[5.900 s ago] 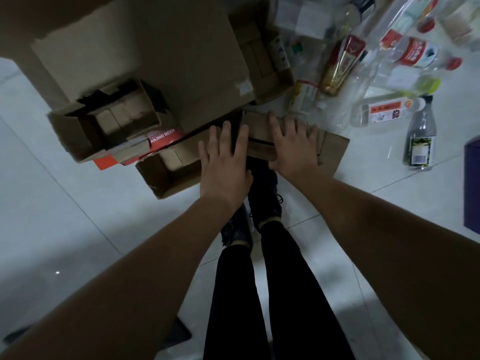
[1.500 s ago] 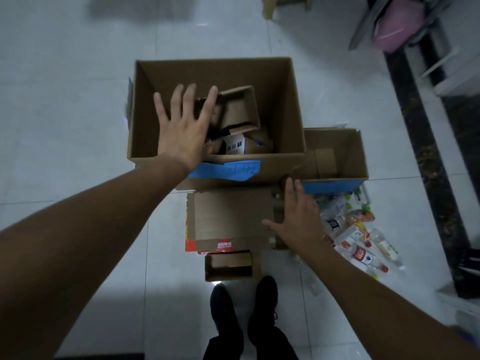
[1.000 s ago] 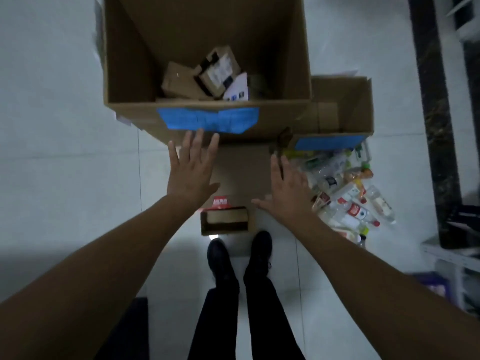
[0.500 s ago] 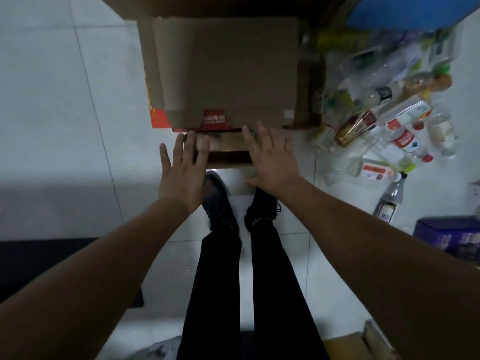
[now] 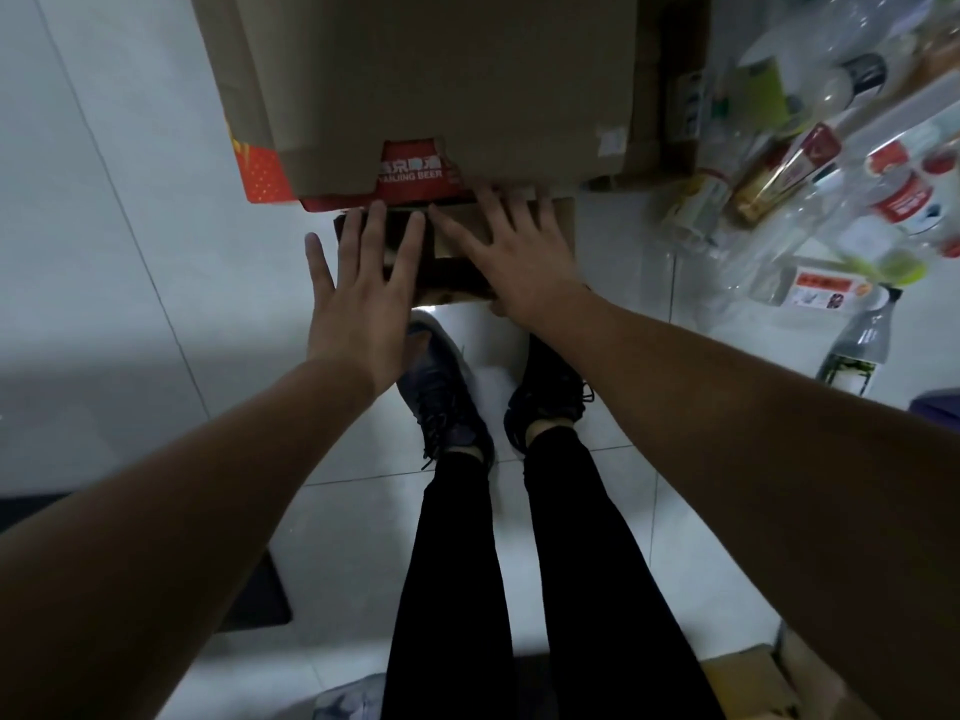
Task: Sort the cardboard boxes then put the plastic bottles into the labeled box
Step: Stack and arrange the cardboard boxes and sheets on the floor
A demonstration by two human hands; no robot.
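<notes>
Sorting cardboard: left hand [image 5: 363, 298] and right hand [image 5: 514, 257], fingers spread flat, gripping nothing, reach onto small box [image 5: 457, 252] below beer carton [image 5: 415, 171]; next, clasp its sides.

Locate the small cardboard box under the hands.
The small cardboard box lies on the floor at centre, just ahead of the shoes, against the red beer carton.

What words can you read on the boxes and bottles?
"ANJING BEER": white letters on the red box, its first letter cut off by the cardboard sheet on top.
Above that, a line of white characters, too blurred to read.
Bottle labels at the right: print too small and blurred to read.
White sticker on the cardboard sheet: unreadable.
</notes>
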